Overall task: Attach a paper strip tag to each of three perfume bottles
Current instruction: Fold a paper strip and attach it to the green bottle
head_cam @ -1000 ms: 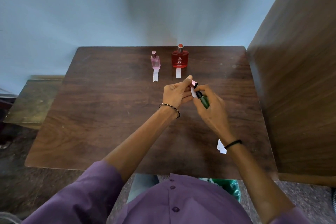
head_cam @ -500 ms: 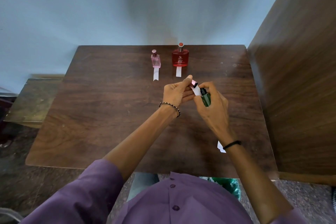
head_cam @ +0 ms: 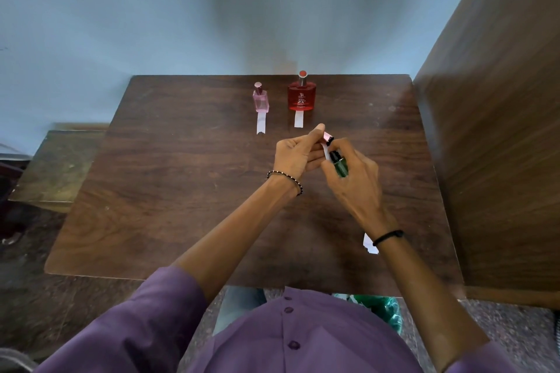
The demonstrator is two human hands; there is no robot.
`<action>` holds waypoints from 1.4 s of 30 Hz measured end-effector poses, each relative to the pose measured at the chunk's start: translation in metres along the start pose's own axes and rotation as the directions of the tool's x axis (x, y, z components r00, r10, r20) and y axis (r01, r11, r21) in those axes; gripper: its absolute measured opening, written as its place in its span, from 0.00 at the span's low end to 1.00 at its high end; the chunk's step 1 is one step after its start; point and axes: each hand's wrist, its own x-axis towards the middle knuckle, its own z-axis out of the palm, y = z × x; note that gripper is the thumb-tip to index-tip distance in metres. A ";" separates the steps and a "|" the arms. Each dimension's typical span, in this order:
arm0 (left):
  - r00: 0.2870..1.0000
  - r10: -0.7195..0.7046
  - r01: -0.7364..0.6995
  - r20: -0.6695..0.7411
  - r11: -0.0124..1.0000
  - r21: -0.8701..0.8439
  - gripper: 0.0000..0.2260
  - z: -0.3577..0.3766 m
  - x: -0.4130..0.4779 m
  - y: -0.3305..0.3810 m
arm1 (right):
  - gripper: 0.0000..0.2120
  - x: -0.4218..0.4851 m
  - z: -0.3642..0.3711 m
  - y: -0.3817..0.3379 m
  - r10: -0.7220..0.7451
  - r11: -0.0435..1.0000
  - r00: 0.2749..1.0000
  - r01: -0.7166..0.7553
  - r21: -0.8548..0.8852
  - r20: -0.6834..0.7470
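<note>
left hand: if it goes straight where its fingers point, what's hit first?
The left hand points right, at the paper strip on the green bottle that the right hand grips. The strip comes first and is probably already touched, though depth is unclear.

Hidden by hands (left, right): green bottle btm, most of strip.

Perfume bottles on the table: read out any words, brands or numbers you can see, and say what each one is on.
"ZX": large letters on the front of the red glass perfume bottle.
"RED": small, just above it on the same bottle.
Logo and fine print on that bottle: too small to read.
Pink glass bottle, small green bottle, white paper strips: no text that I can see.
</note>
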 end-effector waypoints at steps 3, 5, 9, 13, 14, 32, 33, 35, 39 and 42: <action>1.000 -0.004 0.004 -0.007 1.000 -0.005 0.10 0.001 -0.002 0.000 | 0.06 0.001 0.002 0.001 0.028 1.000 0.999 -0.027 0.013 -0.019; 1.000 -0.005 0.005 -0.008 1.000 -0.012 0.10 0.001 -0.002 0.001 | 0.06 0.001 0.000 -0.001 0.042 0.998 0.998 -0.040 0.055 -0.041; 1.000 -0.005 0.005 -0.006 1.000 -0.005 0.10 0.002 -0.001 0.000 | 0.08 0.001 -0.004 -0.004 0.032 0.996 0.999 -0.028 0.087 -0.042; 1.000 0.003 -0.003 -0.002 1.000 0.010 0.10 0.003 0.000 0.000 | 0.07 0.001 -0.002 0.001 0.004 0.999 1.000 -0.004 0.042 -0.015; 1.000 0.003 -0.003 0.000 1.000 0.010 0.11 0.004 0.000 0.000 | 0.06 0.001 -0.001 0.001 0.002 1.000 1.000 -0.001 0.031 -0.010; 1.000 -0.008 0.008 0.011 1.000 -0.005 0.12 0.001 -0.001 -0.004 | 0.08 -0.002 0.003 0.003 0.064 0.994 0.996 -0.059 0.087 -0.056; 1.000 -0.007 0.007 0.009 1.000 -0.007 0.12 0.001 -0.002 -0.004 | 0.09 -0.002 0.002 0.002 0.072 0.993 0.996 -0.067 0.095 -0.054; 1.000 -0.003 0.003 0.004 1.000 -0.003 0.11 0.001 -0.003 -0.004 | 0.09 -0.003 0.001 0.000 0.054 0.996 0.998 -0.051 0.079 -0.041; 1.000 0.006 -0.006 0.012 1.000 0.007 0.11 0.003 -0.003 -0.005 | 0.05 -0.004 0.001 0.003 0.020 0.999 1.000 -0.019 0.030 -0.016; 1.000 0.011 -0.011 -0.004 1.000 0.008 0.11 0.002 -0.002 -0.005 | 0.06 -0.004 0.002 0.002 0.071 0.994 0.997 -0.070 0.078 -0.012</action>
